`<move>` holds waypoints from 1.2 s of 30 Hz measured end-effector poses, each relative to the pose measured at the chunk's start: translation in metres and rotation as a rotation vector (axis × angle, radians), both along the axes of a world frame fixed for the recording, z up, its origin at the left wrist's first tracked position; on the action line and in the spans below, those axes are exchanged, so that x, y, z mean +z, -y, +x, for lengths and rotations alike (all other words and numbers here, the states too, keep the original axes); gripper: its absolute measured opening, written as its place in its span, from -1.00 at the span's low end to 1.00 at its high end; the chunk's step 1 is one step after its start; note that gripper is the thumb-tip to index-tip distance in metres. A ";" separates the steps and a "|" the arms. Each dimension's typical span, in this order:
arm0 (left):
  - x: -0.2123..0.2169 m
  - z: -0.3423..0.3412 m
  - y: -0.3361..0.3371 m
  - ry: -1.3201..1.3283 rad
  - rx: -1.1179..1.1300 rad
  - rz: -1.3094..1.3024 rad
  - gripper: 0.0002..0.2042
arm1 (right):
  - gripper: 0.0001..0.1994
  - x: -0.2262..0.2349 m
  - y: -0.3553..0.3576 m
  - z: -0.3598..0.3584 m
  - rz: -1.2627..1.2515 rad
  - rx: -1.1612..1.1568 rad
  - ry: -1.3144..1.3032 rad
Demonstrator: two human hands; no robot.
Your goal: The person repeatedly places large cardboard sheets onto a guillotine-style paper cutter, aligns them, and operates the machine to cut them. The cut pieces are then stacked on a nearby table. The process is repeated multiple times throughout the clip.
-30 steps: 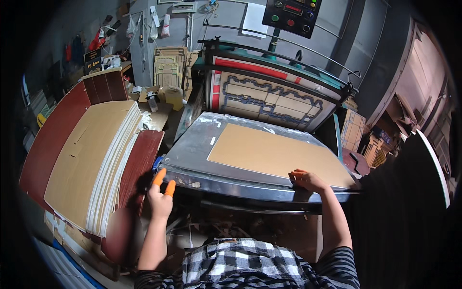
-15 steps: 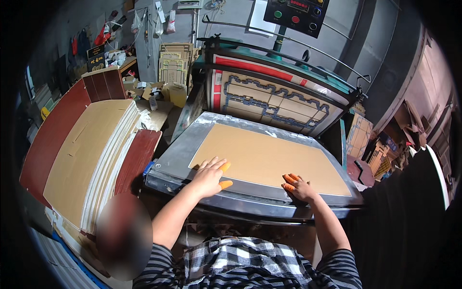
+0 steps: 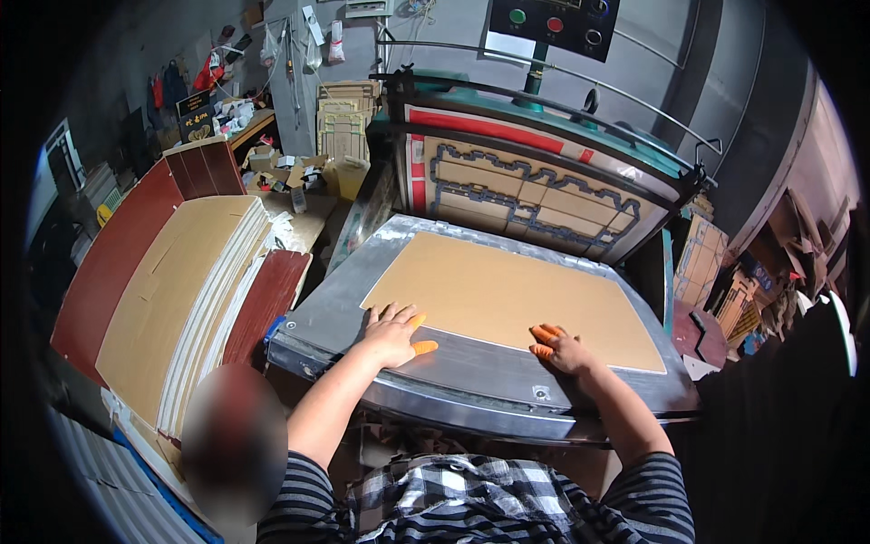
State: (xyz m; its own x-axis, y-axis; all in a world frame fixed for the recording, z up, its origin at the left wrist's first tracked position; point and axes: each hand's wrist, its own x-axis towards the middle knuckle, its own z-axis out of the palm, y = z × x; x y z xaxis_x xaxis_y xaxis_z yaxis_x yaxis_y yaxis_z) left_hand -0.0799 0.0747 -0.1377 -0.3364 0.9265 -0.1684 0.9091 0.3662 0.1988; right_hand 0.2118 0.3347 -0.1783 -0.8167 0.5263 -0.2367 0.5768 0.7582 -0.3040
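My left hand [image 3: 391, 337] open, fingers spread, tips at near edge of tan sheet [image 3: 521, 295]; my right hand [image 3: 562, 349] loosely curled at same edge, farther right; whether it pinches, cannot tell. Best, I judge: light, even pressure from both hands, edge straight, no buckling. Sheet lies flat on grey metal bed [image 3: 476, 367]. Board stack [image 3: 172, 281] left of bed. Beyond, tilted die board [image 3: 535, 188]; control panel [image 3: 566, 34] above; grey wall [image 3: 453, 25] behind.

Grey-striped sleeves [image 3: 648, 499] flank a black-and-white checked garment [image 3: 458, 485] — and both hands [image 3: 386, 343] wear orange finger covers [image 3: 424, 347].
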 end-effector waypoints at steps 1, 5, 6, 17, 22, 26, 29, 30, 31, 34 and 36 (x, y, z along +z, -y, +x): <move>0.000 0.001 -0.001 0.007 0.005 -0.019 -0.20 | -0.33 -0.001 -0.006 0.001 -0.007 0.010 -0.012; 0.003 0.005 -0.014 0.022 0.014 -0.075 -0.22 | -0.33 -0.002 -0.018 0.008 -0.060 0.012 -0.103; 0.005 0.010 -0.018 0.027 0.009 -0.085 -0.23 | -0.33 0.004 -0.016 0.009 -0.097 -0.010 -0.100; 0.011 0.082 -0.069 -0.034 -0.289 -0.006 -0.24 | -0.35 0.011 -0.014 -0.004 -0.071 -0.045 -0.074; 0.006 0.094 -0.077 0.051 -0.251 -0.132 -0.18 | -0.34 0.008 -0.016 0.005 -0.050 -0.024 -0.116; 0.001 0.093 -0.074 0.037 -0.246 -0.127 -0.14 | -0.35 0.011 -0.019 0.001 -0.078 -0.013 -0.105; 0.001 0.095 -0.066 0.032 -0.213 -0.091 -0.15 | -0.36 0.004 -0.017 -0.005 -0.107 0.005 -0.105; 0.001 0.095 -0.067 0.009 -0.215 -0.056 -0.18 | -0.35 0.009 -0.019 -0.009 -0.114 0.015 -0.095; -0.008 0.093 -0.064 0.015 -0.226 -0.038 -0.21 | -0.35 0.012 -0.019 -0.013 -0.121 0.029 -0.085; 0.003 0.097 -0.072 0.015 -0.290 -0.079 -0.22 | -0.32 0.013 -0.048 -0.012 -0.283 0.003 -0.241; -0.004 0.097 -0.076 0.064 -0.293 -0.086 -0.24 | -0.32 0.032 -0.074 -0.029 -0.244 -0.051 -0.283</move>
State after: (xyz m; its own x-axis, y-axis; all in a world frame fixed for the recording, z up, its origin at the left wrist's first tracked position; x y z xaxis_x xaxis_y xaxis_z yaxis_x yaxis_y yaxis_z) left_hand 0.0169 0.1511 -0.1415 -0.0438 0.9640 -0.2624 0.9650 0.1088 0.2386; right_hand 0.1832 0.4089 -0.1463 -0.8420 0.5238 -0.1289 0.4790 0.6161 -0.6253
